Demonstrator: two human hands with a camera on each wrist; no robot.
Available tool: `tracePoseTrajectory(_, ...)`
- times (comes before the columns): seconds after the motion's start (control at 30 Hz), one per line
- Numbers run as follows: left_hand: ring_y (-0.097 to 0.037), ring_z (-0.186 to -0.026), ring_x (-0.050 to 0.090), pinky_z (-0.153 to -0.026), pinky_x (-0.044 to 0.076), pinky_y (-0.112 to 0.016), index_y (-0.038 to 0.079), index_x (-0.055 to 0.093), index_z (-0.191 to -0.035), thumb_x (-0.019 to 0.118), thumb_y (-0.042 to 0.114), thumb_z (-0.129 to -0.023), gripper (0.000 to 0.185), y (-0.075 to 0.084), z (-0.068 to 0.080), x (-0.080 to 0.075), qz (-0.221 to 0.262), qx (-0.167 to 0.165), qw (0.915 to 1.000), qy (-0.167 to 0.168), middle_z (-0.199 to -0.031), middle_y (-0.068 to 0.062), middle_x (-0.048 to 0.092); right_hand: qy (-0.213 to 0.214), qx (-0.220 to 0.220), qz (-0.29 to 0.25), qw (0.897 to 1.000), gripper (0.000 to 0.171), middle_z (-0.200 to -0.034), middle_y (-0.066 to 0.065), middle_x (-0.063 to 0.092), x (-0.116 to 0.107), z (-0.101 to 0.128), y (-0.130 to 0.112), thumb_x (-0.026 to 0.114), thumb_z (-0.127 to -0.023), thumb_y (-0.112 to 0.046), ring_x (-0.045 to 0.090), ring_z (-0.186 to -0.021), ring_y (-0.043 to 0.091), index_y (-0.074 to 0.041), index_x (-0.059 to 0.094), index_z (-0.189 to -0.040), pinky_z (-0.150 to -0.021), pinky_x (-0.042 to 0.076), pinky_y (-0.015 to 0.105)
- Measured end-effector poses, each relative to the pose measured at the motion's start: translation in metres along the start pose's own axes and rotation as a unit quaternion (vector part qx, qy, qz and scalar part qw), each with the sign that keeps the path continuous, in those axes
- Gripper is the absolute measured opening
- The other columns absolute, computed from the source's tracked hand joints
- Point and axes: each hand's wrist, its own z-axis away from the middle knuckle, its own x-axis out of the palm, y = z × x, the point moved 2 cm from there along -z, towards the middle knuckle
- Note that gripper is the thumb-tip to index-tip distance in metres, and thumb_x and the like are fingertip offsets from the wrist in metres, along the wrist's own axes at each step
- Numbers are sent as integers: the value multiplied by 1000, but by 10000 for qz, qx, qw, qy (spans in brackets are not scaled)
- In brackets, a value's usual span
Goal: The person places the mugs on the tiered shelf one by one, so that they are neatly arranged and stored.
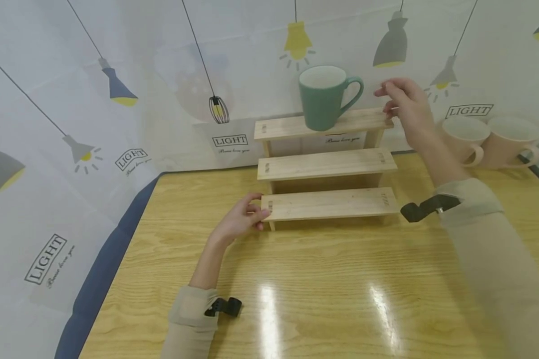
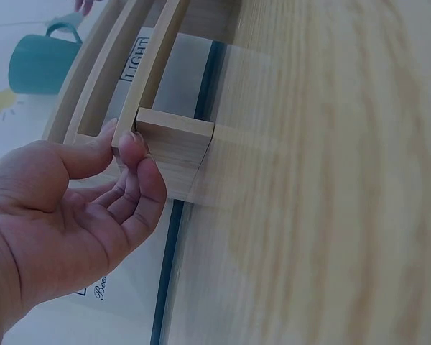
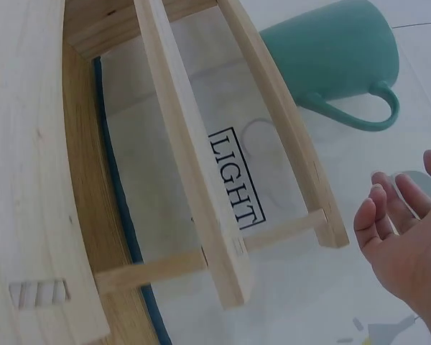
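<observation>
On top step of rack [image 1: 325, 164], green mug [image 1: 324, 97] stood upright, handle right. Rack's lowest step pinched at left end by left hand [image 1: 242, 218], likely for steadying. Right hand [image 1: 406, 107] relaxed, empty, beside mug handle, apart.

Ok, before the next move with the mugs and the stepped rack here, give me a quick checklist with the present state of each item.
1. Green mug upright on the top step of the wooden rack: ok.
2. Right hand clear of the green mug, fingers relaxed, holding nothing: ok.
3. Left hand steadying the rack, fingers pinching the left end of the bottom step: ok.
4. Middle and bottom steps free of other things: ok.
5. Two pink mugs upright on the table, right of the rack: ok.
6. Rack feet flat on the table: cannot tell.
</observation>
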Motion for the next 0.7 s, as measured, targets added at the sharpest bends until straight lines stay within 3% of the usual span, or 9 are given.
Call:
tracePoseTrajectory(0.4, -18, -74, 61, -83, 51, -41, 4, 29, -155, 62, 19, -103, 64, -1, -1, 1, -59, -10, 10000, 3, -98, -10, 60, 50, -124, 199, 9997, 20, -106, 1, 67, -38, 23, -1, 60, -104, -19, 54, -78, 14, -8, 61, -121, -66, 48, 18)
tracePoseTrajectory(0.7, -22, -75, 62, -84, 51, -38, 3, 28, -156, 62, 20, -103, 65, -1, -1, 0, -130, 11, 9999, 4, -95, -10, 61, 114, -319, 1269, 9913, 20, -108, -6, 67, -62, 40, 1, 59, -104, -18, 54, -79, 11, -12, 61, -123, -70, 47, 16)
